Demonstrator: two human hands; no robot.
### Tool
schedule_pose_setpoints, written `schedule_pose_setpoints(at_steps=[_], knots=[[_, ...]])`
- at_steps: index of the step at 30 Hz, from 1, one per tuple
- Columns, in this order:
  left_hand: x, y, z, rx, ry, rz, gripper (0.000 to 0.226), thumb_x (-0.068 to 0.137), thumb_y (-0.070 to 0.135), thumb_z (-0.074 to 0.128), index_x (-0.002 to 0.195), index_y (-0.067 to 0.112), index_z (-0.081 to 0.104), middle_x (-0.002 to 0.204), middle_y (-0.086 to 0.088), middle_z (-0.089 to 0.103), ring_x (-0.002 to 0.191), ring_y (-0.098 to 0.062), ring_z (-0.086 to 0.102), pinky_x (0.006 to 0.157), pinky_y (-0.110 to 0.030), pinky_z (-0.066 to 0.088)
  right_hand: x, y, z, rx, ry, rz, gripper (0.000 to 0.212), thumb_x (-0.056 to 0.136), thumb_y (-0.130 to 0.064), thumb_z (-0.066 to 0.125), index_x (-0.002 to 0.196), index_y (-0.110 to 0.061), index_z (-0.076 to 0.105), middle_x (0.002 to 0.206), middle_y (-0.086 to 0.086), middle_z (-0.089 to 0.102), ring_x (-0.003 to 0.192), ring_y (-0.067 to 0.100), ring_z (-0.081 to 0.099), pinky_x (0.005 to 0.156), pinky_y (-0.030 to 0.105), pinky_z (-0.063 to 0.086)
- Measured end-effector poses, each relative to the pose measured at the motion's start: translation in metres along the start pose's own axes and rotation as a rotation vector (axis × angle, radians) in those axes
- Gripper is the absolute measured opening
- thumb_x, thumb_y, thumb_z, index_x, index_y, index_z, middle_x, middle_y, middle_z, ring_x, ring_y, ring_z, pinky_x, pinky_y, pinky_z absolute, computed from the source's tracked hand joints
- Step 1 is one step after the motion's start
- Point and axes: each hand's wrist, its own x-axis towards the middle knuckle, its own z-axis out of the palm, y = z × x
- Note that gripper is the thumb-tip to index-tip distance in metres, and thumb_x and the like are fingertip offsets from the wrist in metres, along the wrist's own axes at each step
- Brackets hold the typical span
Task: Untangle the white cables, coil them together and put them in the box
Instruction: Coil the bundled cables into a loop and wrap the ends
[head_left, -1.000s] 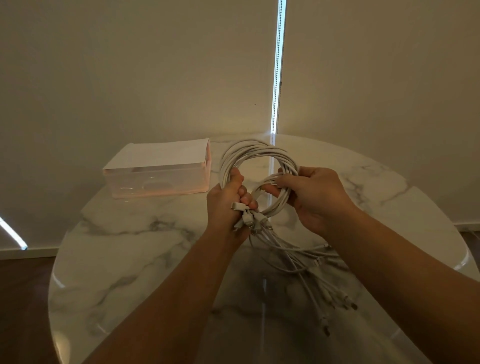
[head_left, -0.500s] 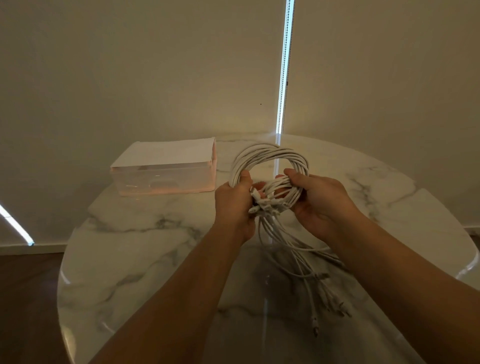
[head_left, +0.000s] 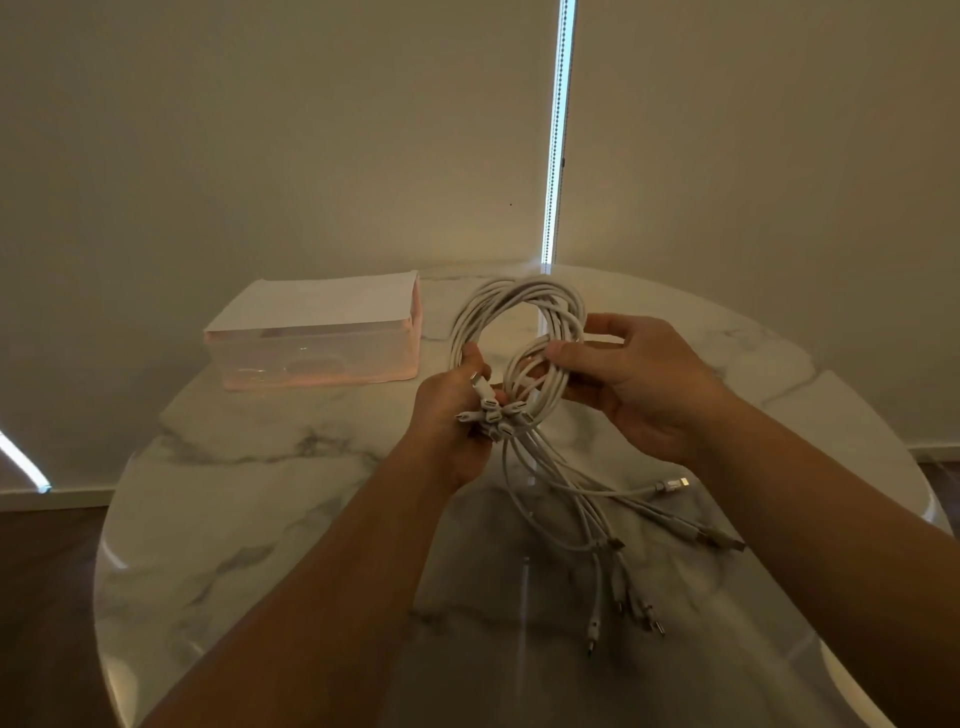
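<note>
1. The coil of white cables (head_left: 524, 291) is held upright above the table, just right of the frame's centre, between both hands.
2. The left hand (head_left: 452, 415) grips the coil's lower left side. Its fingers are curled round the strands and round a cluster of white plug ends (head_left: 493, 415) bunched at the fingertips.
3. The right hand (head_left: 639, 384) holds the coil's right side, with the thumb pressed on the front of the strands and the fingers reaching behind them.
4. Loose cable tails (head_left: 561, 488) hang from the bottom of the coil down to the round marble table (head_left: 249, 519). Their plugs (head_left: 623, 608) lie spread out in the lower right of centre.
5. The translucent box (head_left: 317, 358) stands on the far side of the table, left of centre. It has a white top, and the cables are apart from it and none can be seen inside.
6. A bright vertical strip of light (head_left: 558, 130) runs down the pale wall behind.
</note>
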Motion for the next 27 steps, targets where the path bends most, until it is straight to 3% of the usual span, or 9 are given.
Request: schedule_pose_setpoints(at_steps=[3,5,7,8,11,14,18,22,27], knots=[[-0.001,0.000,0.002,-0.007,0.007,0.010,0.034,0.100,0.037,0.049,0.083,0.008,0.053,0.041,-0.001,0.056,0.042,-0.013,0.061,0.054,-0.028,0.054,-0.005,0.000,-0.004,-0.595,0.281,-0.226,0.059,0.076,-0.035,0.081,0.121,-0.012,0.051,0.097,0.003,0.067,0.083,0.018,0.068,0.075,0.031,0.057],[0.000,-0.001,0.004,0.003,0.003,0.040,0.034,0.101,0.037,0.048,0.083,0.009,0.052,0.043,-0.001,0.056,0.044,-0.014,0.062,0.063,-0.031,0.056,-0.013,-0.002,-0.004,-0.911,0.488,-0.695,0.039,0.080,-0.035,0.078,0.102,-0.016,0.052,0.092,-0.003,0.055,0.075,0.011,0.051,0.067,0.017,0.041],[0.000,-0.001,0.005,0.036,0.028,0.076,0.034,0.101,0.037,0.047,0.086,0.007,0.054,0.052,-0.004,0.062,0.048,-0.015,0.064,0.063,-0.032,0.056,-0.021,-0.011,0.007,-1.144,0.338,-1.080,0.022,0.084,-0.022,0.074,0.089,-0.010,0.057,0.084,0.000,0.052,0.074,0.012,0.043,0.065,0.013,0.028],[-0.001,-0.002,0.006,0.059,0.052,0.086,0.034,0.101,0.038,0.047,0.090,0.007,0.055,0.063,-0.008,0.066,0.055,-0.018,0.067,0.063,-0.034,0.057,-0.022,-0.016,0.013,-1.323,0.152,-1.126,0.017,0.085,-0.019,0.072,0.089,-0.007,0.061,0.083,0.003,0.055,0.078,0.013,0.045,0.069,0.014,0.029],[-0.006,-0.001,0.009,0.123,0.078,0.102,0.038,0.101,0.040,0.046,0.110,0.005,0.059,0.091,-0.014,0.071,0.068,-0.021,0.072,0.058,-0.031,0.058,-0.016,-0.022,0.024,-1.835,-0.234,-0.898,0.023,0.096,-0.026,0.058,0.113,-0.010,0.063,0.108,0.004,0.063,0.104,0.017,0.053,0.089,0.024,0.035],[-0.010,-0.002,0.011,0.152,0.071,0.152,0.043,0.101,0.039,0.048,0.121,0.002,0.056,0.097,-0.015,0.071,0.068,-0.018,0.073,0.049,-0.024,0.053,-0.019,-0.032,0.035,-1.998,-0.236,-0.797,0.018,0.096,-0.019,0.055,0.111,-0.010,0.060,0.103,0.005,0.064,0.102,0.020,0.058,0.087,0.029,0.041],[-0.013,-0.004,0.013,0.141,0.055,0.198,0.031,0.102,0.034,0.048,0.112,0.005,0.052,0.083,-0.009,0.071,0.071,-0.021,0.073,0.063,-0.034,0.060,-0.022,-0.036,0.044,-2.084,-0.240,-0.650,0.016,0.095,-0.014,0.054,0.110,-0.009,0.058,0.083,0.004,0.052,0.107,0.025,0.055,0.081,0.032,0.040],[-0.015,-0.004,0.014,0.104,0.046,0.191,0.023,0.101,0.029,0.050,0.104,0.008,0.056,0.072,-0.005,0.071,0.058,-0.016,0.071,0.053,-0.028,0.057,-0.022,-0.030,0.042,-2.149,-0.236,-0.598,0.022,0.097,-0.019,0.055,0.117,-0.012,0.057,0.105,0.007,0.062,0.112,0.027,0.053,0.081,0.034,0.042],[-0.011,-0.005,0.011,0.180,0.044,0.256,0.022,0.101,0.023,0.050,0.096,0.004,0.058,0.056,0.001,0.065,0.046,-0.009,0.061,0.046,-0.021,0.049,-0.013,-0.016,0.019,-2.028,-0.152,-0.705,0.008,0.092,-0.022,0.060,0.099,-0.017,0.058,0.083,0.000,0.051,0.085,0.019,0.054,0.062,0.030,0.037]])
